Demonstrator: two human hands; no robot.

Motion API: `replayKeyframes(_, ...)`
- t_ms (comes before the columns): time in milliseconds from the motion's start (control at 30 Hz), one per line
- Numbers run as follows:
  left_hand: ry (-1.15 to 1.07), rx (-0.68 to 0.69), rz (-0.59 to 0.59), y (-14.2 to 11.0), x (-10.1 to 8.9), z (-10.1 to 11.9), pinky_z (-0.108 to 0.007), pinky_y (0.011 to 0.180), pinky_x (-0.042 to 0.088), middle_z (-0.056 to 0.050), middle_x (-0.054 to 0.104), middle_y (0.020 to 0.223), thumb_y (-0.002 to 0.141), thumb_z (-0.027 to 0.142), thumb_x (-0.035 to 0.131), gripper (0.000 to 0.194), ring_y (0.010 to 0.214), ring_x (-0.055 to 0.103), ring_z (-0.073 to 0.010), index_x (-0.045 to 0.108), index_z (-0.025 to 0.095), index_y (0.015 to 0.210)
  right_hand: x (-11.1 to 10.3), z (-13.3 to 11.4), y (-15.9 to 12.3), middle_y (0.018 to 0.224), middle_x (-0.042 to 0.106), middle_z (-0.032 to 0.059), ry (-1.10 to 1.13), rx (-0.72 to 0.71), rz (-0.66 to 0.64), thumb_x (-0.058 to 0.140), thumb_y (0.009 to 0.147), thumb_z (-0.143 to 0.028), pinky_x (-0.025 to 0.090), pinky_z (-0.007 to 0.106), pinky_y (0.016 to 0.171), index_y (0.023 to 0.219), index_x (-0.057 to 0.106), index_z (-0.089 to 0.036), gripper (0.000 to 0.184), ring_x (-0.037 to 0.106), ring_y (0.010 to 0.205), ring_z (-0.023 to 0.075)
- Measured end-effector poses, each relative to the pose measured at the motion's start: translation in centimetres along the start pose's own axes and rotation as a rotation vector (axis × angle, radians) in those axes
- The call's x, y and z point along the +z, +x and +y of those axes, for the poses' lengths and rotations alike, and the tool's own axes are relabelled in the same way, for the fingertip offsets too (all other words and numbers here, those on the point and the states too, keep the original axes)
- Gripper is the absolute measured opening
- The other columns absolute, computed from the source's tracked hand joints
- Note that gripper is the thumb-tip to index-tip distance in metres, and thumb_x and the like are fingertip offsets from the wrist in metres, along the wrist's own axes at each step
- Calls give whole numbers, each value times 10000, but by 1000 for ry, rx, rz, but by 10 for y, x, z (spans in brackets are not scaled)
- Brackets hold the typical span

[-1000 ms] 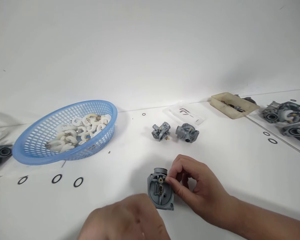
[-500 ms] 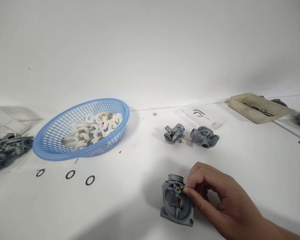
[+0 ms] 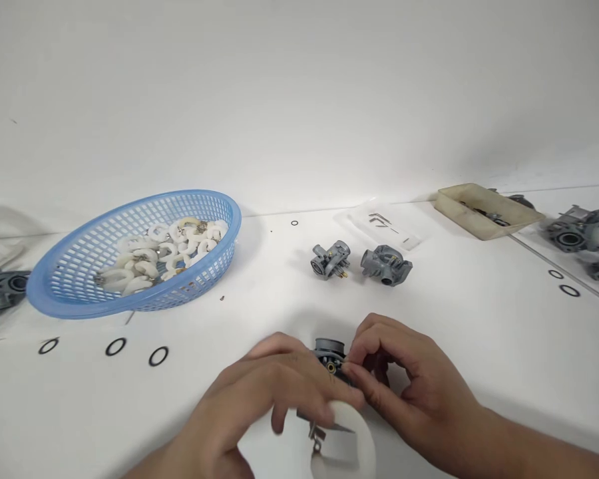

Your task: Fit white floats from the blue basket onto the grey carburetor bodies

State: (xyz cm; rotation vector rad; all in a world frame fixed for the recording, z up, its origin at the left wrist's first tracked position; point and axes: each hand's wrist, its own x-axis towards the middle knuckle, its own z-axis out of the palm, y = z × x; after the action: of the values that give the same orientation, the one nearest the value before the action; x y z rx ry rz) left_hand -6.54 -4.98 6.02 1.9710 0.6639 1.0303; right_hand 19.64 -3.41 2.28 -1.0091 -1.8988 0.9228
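Observation:
A grey metal carburetor body (image 3: 329, 354) stands on the white table near the front, mostly hidden by both hands. My left hand (image 3: 259, 406) is curled around a white plastic float (image 3: 347, 432) with a small metal hinge, held right against the body's open face. My right hand (image 3: 409, 386) pinches the body's right side, fingertips by a brass jet.
A blue basket (image 3: 64, 293) of white floats sits at the left, with three black O-rings (image 3: 116, 346) in front of it. Two more carburetor bodies (image 3: 330, 259) (image 3: 387, 265) lie behind the hands. A beige tray (image 3: 486, 211) and more carburetors (image 3: 584, 239) are at the right.
My left hand has come back into view holding a white float and now covers the carburetor body. The camera view shifted slightly to the right.

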Motion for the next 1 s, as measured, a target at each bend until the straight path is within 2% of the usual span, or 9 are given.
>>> replayKeyframes(67,62,29,-11,1,-2,-8,-328,859,629,-17,856,1268,870,140,938,688,1083,698,-224,633,363,1445,0,-1,0,892,667,-26,-10,-8,-3,714,1082,-270,517,206,617,962,712,-264,120,612,704,99)
replayKeyframes(133,138,68,-9,-2,-3,-16,-369,1010,602,-9,849,1287,806,74,935,820,1141,677,-231,629,343,1517,-1,-1,0,899,671,-24,-9,-4,-8,713,1076,-269,507,214,606,957,709,-261,120,617,708,102)
replayKeyframes(233,223,92,-33,-4,-4,-25,-412,1158,517,6,839,1288,757,43,954,832,1222,700,-244,679,340,1484,-1,-2,0,910,676,-18,7,23,-12,704,1065,-256,505,238,607,940,702,-251,126,623,713,111)
replayKeyframes(367,245,103,-17,-3,-1,-27,-451,1215,457,10,843,1270,757,25,930,775,1164,738,-231,681,321,1429,-2,-2,1,918,677,-14,31,55,-25,707,1061,-272,517,267,623,941,709,-249,122,622,714,123)
replayKeyframes(500,263,59,-30,-2,-2,-23,-398,1100,545,-35,736,1401,823,48,903,660,1255,669,-233,712,339,1384,-3,-1,3,915,683,-7,52,66,-21,708,1068,-299,526,279,628,950,715,-243,131,620,712,130)
replayKeyframes(600,204,-9,-100,-5,-5,-20,-339,982,598,-40,647,1321,872,57,882,685,1219,651,-214,689,381,1444,-4,0,3,913,688,-3,62,67,-26,718,1062,-290,524,275,631,956,724,-237,119,616,715,130)
replayKeyframes(733,168,-5,-152,-11,-9,-19,-334,942,607,-33,626,1213,893,39,853,740,1133,660,-205,623,382,1507,-4,-2,3,922,690,-2,78,48,-25,734,1051,-262,525,260,640,957,728,-227,100,617,721,122)
replayKeyframes(900,197,-15,-103,-11,-10,-16,-332,824,602,-36,595,1093,859,11,719,727,1015,644,-218,583,327,1499,-3,-5,4,907,675,-2,89,24,-30,742,1040,-236,520,249,645,945,716,-221,99,607,720,119)
replayKeyframes(1000,245,15,-65,-6,-8,-16,-333,784,591,-34,585,1071,786,13,722,737,992,624,-233,592,309,1448,-2,-5,4,913,669,3,100,12,-33,736,1038,-223,520,248,646,953,709,-216,89,605,719,118)
